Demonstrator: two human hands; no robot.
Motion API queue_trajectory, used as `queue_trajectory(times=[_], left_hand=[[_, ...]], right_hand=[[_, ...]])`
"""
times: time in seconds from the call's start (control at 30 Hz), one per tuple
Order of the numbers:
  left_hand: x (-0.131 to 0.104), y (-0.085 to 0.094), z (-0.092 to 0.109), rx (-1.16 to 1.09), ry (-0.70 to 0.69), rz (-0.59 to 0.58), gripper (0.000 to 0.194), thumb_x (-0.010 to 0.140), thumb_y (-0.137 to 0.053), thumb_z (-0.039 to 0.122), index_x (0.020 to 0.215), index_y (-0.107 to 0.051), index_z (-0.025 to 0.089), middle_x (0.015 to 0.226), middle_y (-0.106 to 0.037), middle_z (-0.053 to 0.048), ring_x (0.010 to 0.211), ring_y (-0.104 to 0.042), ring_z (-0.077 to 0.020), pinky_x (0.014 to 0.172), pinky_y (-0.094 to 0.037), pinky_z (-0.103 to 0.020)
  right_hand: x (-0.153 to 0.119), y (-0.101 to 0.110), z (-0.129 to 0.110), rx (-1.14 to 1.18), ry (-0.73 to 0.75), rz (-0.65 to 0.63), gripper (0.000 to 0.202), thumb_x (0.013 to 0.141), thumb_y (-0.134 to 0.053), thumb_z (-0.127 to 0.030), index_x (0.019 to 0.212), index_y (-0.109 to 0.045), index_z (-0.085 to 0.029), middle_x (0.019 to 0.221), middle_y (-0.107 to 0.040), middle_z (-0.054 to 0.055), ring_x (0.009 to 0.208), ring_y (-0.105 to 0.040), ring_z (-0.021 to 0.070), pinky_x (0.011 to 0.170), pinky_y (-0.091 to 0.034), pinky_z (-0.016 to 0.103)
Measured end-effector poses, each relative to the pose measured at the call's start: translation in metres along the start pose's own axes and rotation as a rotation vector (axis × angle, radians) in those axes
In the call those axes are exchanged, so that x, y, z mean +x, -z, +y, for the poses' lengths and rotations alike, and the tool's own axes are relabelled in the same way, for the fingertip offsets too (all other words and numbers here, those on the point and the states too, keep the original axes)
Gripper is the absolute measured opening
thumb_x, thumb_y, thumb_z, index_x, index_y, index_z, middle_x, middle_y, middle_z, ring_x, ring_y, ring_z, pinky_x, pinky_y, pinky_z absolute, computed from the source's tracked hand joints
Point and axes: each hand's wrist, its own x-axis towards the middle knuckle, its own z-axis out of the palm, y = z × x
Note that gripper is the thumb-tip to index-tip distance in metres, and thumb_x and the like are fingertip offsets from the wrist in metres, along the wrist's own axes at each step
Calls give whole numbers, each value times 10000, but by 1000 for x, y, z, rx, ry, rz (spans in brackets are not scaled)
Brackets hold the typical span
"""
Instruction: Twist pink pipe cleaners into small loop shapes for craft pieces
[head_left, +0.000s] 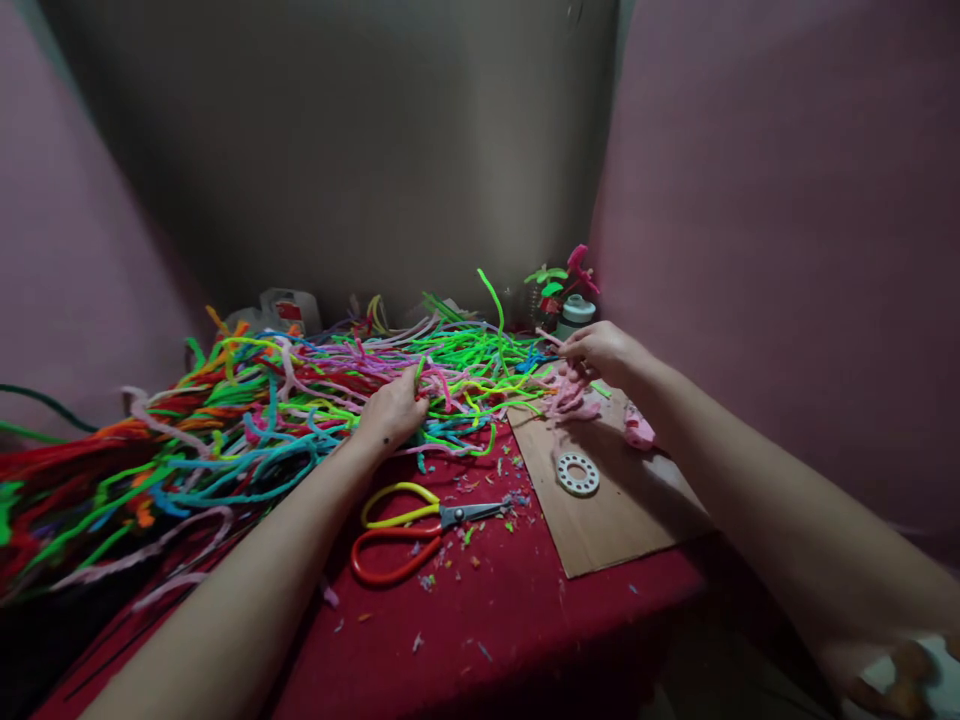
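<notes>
A big heap of many-coloured pipe cleaners (300, 420) spreads over the left and middle of the table. Into its near side reaches my left hand (394, 408), fingers curled down among the strands and partly hidden; a green end stands up beside its thumb. My right hand (596, 350) is raised at the far end of a cardboard sheet (592, 540), pinching a pink pipe cleaner (550, 337) whose tip points left. Just below it, pink fuzzy pieces (566, 400) lie bunched on the cardboard. A round white disc with holes (577, 488) rests nearer to me.
Scissors (450, 515) with one yellow and one red handle lie on the red cloth (525, 620), among scattered fuzz clippings. A pink object (639, 430) sits by my right forearm. Behind stand a white-lidded jar (576, 315) and pipe-cleaner flowers (577, 268). Walls enclose the table.
</notes>
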Motion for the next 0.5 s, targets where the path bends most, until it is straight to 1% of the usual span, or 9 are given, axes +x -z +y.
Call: queue_trajectory(times=[0.03, 0.1, 0.17, 0.23, 0.27, 0.33, 0.4, 0.47, 0.5], left_hand=[[-2, 2, -1, -36, -5, 16, 507, 793, -439, 395, 1258, -466, 195, 943, -671, -116, 909, -625, -295, 735, -441, -350], [-6, 6, -2, -132, -16, 43, 546, 783, -464, 407, 1290, -441, 204, 873, -664, -64, 833, -627, -235, 699, -443, -300], [-10, 9, -5, -258, -23, 51, 528, 773, -482, 416, 1255, -489, 200, 782, -644, -23, 705, -609, -181, 622, -442, -259], [-11, 9, -10, -367, -21, 48, 471, 751, -508, 408, 1152, -579, 171, 687, -610, -3, 595, -571, -148, 549, -431, -238], [-12, 9, -12, -405, -16, 51, 439, 734, -526, 390, 1097, -613, 157, 665, -598, -1, 570, -560, -139, 533, -431, -233], [-12, 13, -15, -438, -1, 93, 415, 691, -567, 336, 1051, -632, 139, 724, -605, -16, 601, -571, -138, 560, -452, -237], [-15, 23, -15, -442, 24, 199, 461, 672, -583, 297, 1097, -598, 119, 928, -605, -68, 734, -593, -154, 661, -476, -258], [-22, 41, -7, -438, 48, 362, 510, 691, -579, 301, 1158, -544, 98, 1116, -536, -123, 878, -570, -173, 773, -461, -283], [-28, 50, -1, -469, 40, 509, 477, 710, -575, 325, 1132, -556, 104, 1119, -536, -125, 876, -563, -173, 781, -455, -289]], right_hand=[[-2, -2, -4, 17, 52, -5, 134, 665, -629, -68, 550, -580, -117, 413, -567, 35, 267, -440, 94, 259, -296, 185], [-6, -11, -14, 98, 271, -18, 92, 692, -621, -109, 604, -593, -118, 410, -548, 4, 246, -376, 59, 256, -239, 174], [-10, -25, -23, 157, 436, -50, 94, 715, -622, -151, 630, -593, -125, 378, -491, -35, 263, -370, 48, 278, -246, 168], [-13, -42, -32, 203, 491, -118, 103, 734, -621, -182, 649, -583, -138, 383, -456, -58, 303, -404, 53, 309, -284, 167], [-14, -52, -35, 225, 489, -141, 112, 747, -612, -195, 656, -575, -144, 383, -444, -66, 300, -394, 52, 308, -283, 169], [-16, -70, -38, 255, 498, -107, 136, 770, -582, -179, 641, -552, -148, 370, -410, -81, 275, -336, 31, 293, -234, 159], [-18, -87, -38, 246, 496, -99, 155, 781, -544, -131, 630, -518, -153, 407, -475, -64, 262, -337, 23, 274, -208, 157], [-21, -101, -37, 249, 499, -85, 178, 791, -539, -132, 628, -476, -167, 418, -499, -64, 249, -342, 22, 263, -215, 151], [-24, -108, -36, 247, 496, -92, 173, 794, -538, -131, 640, -469, -171, 421, -509, -63, 252, -370, 31, 260, -231, 149]])
